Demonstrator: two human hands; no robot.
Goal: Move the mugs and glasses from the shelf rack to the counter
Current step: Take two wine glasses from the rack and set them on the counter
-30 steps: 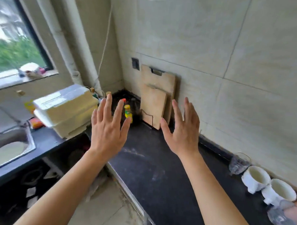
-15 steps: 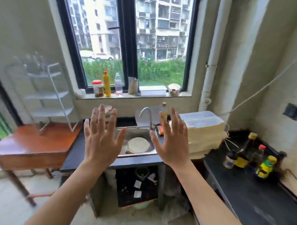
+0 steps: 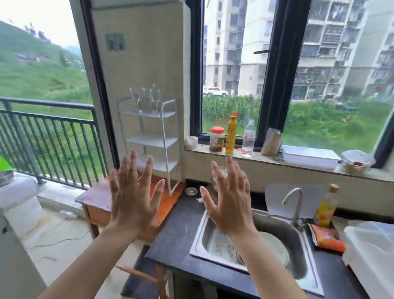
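View is swung left since the prior frame | left hand (image 3: 132, 205), right hand (image 3: 230, 209) held spread, empty | glasses (image 3: 146, 99) on shelf rack (image 3: 167, 139) top tier | sink (image 3: 308, 274) beneath right hand

White-painted metal shelf rack (image 3: 157, 134) carrying clear, glossy stemmed glasses (image 3: 146, 97), set on a reddish varnished wooden table (image 3: 166, 206) with a worn sheen. Matt black counter (image 3: 178, 234) around a brushed stainless-steel sink (image 3: 311, 256) with a polished metal tap (image 3: 294, 203). Right edge: white box (image 3: 374, 252), probably foam.
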